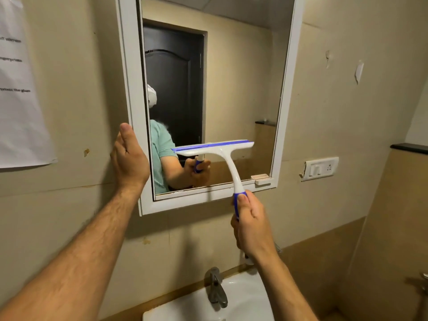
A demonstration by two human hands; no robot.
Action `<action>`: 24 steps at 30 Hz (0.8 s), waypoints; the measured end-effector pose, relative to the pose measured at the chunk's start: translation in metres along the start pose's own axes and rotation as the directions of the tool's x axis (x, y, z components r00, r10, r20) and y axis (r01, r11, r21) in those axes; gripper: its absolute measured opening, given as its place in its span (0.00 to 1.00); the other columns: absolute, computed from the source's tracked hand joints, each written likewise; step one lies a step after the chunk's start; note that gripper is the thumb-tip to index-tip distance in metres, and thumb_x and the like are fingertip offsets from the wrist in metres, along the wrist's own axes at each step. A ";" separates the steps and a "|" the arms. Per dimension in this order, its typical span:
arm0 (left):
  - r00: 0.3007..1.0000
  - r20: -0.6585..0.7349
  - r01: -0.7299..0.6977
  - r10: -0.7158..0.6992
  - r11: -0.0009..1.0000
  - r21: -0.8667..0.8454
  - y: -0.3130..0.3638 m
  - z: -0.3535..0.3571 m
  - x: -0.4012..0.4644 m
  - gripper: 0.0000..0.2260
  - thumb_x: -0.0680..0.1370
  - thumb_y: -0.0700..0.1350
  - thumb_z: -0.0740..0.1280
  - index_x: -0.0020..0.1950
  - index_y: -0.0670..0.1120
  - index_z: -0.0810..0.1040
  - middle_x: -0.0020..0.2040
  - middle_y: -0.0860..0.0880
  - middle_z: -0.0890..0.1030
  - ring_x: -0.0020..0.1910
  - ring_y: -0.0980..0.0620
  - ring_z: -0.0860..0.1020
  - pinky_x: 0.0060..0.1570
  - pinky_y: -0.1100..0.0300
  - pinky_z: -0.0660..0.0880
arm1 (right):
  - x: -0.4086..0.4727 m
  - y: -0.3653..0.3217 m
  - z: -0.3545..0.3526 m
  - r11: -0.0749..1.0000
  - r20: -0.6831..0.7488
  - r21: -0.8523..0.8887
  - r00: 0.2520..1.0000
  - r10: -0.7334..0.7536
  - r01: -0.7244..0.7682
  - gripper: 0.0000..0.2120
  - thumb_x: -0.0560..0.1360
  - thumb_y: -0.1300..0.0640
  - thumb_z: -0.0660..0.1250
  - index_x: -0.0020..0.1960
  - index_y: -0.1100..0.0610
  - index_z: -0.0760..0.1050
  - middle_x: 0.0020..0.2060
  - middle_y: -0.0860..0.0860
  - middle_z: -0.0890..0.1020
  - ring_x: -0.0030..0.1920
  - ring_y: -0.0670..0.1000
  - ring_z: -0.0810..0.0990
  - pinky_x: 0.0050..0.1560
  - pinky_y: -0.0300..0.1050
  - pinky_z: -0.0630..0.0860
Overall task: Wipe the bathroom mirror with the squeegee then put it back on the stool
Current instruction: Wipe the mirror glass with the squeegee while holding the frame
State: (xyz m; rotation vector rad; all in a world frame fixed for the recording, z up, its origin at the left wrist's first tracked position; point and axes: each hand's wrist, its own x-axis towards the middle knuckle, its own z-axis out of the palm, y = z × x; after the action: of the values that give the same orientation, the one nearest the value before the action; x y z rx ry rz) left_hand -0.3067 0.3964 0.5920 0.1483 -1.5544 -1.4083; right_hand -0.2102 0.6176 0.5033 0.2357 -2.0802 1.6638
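Glossy glass in the mirror [231, 89], framed in smooth white plastic-looking trim. Squeegee [217, 150] of shiny white plastic with a blue blade strip and matt blue grip. Dull grey metal on the tap [216, 288]; glazed white ceramic on the basin [250, 304]. Matt beige wall [347, 112], scuffed and chipped. Thin white paper notice [18, 89], slightly creased. Plastic switch plate [320, 169].

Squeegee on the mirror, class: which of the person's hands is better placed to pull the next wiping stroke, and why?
The right hand. It grips the squeegee by the blue handle, with the blade at the mirror glass. The left hand rests on the mirror's white frame, probably steadying it, and holds no tool.
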 end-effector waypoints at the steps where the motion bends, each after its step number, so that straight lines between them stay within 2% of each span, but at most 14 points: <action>1: 1.000 0.003 0.003 -0.003 1.000 -0.001 0.001 -0.001 -0.001 0.30 0.80 0.62 0.46 0.67 0.43 0.72 0.66 0.41 0.73 0.65 0.44 0.68 0.58 0.63 0.60 | 0.000 0.000 0.001 1.000 -0.002 0.003 1.000 0.001 -0.001 0.13 0.83 0.48 0.53 0.45 0.51 0.71 0.31 0.54 0.70 0.31 0.54 0.67 0.34 0.50 0.67; 4: 1.000 0.005 -0.009 0.009 1.000 -0.004 0.003 -0.001 -0.004 0.29 0.81 0.60 0.46 0.68 0.42 0.71 0.66 0.41 0.73 0.65 0.44 0.68 0.58 0.63 0.60 | -0.014 0.017 0.007 0.998 0.020 0.040 0.999 0.042 -0.043 0.14 0.83 0.49 0.53 0.44 0.54 0.70 0.29 0.53 0.68 0.29 0.51 0.65 0.33 0.50 0.65; 8: 1.000 -0.001 -0.012 0.012 1.000 -0.011 0.004 0.000 -0.006 0.28 0.82 0.59 0.46 0.68 0.42 0.71 0.65 0.41 0.73 0.63 0.45 0.68 0.49 0.70 0.57 | -0.035 0.041 0.009 0.993 0.051 0.018 0.992 0.119 -0.120 0.14 0.82 0.47 0.53 0.43 0.53 0.71 0.27 0.47 0.67 0.27 0.47 0.64 0.30 0.46 0.64; 12: 1.000 -0.001 -0.018 0.018 1.000 -0.006 0.005 -0.001 -0.005 0.28 0.82 0.60 0.46 0.67 0.42 0.72 0.65 0.40 0.74 0.63 0.44 0.69 0.52 0.67 0.59 | -0.031 0.030 0.005 0.998 0.014 -0.020 0.998 0.065 -0.064 0.14 0.81 0.46 0.53 0.43 0.48 0.72 0.27 0.47 0.69 0.28 0.47 0.65 0.30 0.46 0.65; 14: 1.000 -0.004 -0.013 0.013 1.000 0.002 0.005 -0.001 -0.005 0.28 0.81 0.60 0.46 0.68 0.42 0.71 0.66 0.41 0.73 0.64 0.45 0.69 0.53 0.67 0.58 | -0.019 0.016 0.002 1.000 -0.012 -0.019 1.000 0.023 -0.023 0.13 0.82 0.47 0.53 0.43 0.48 0.71 0.29 0.50 0.69 0.30 0.50 0.66 0.32 0.48 0.65; 18: 1.000 0.007 -0.018 0.018 1.000 0.004 0.003 -0.002 -0.005 0.29 0.81 0.60 0.46 0.69 0.43 0.70 0.67 0.42 0.73 0.65 0.46 0.68 0.54 0.68 0.57 | -0.005 0.007 -0.001 0.999 -0.038 0.014 0.998 0.046 -0.046 0.14 0.83 0.49 0.52 0.45 0.54 0.70 0.32 0.55 0.69 0.32 0.55 0.65 0.35 0.50 0.65; 21: 1.000 0.005 -0.012 0.012 1.000 0.005 0.002 -0.002 -0.006 0.29 0.81 0.61 0.45 0.68 0.43 0.70 0.66 0.41 0.73 0.64 0.46 0.68 0.53 0.67 0.57 | -0.020 0.023 -0.003 0.990 -0.009 0.063 0.992 0.124 -0.123 0.16 0.83 0.49 0.52 0.45 0.58 0.70 0.30 0.55 0.67 0.28 0.50 0.63 0.30 0.46 0.63; 24: 1.000 -0.005 -0.017 0.017 1.000 0.004 0.001 -0.002 -0.006 0.30 0.80 0.62 0.45 0.67 0.43 0.72 0.65 0.41 0.74 0.61 0.48 0.69 0.51 0.67 0.58 | -0.037 0.040 -0.009 0.975 -0.004 0.064 0.977 0.212 -0.212 0.17 0.82 0.49 0.52 0.43 0.59 0.71 0.27 0.50 0.65 0.25 0.47 0.62 0.26 0.41 0.61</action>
State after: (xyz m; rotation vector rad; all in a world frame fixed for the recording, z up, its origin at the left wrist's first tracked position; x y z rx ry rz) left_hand -0.3016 0.3996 0.5889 0.1406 -1.5508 -1.3912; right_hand -0.1920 0.6312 0.4532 0.0246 -2.1086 1.8516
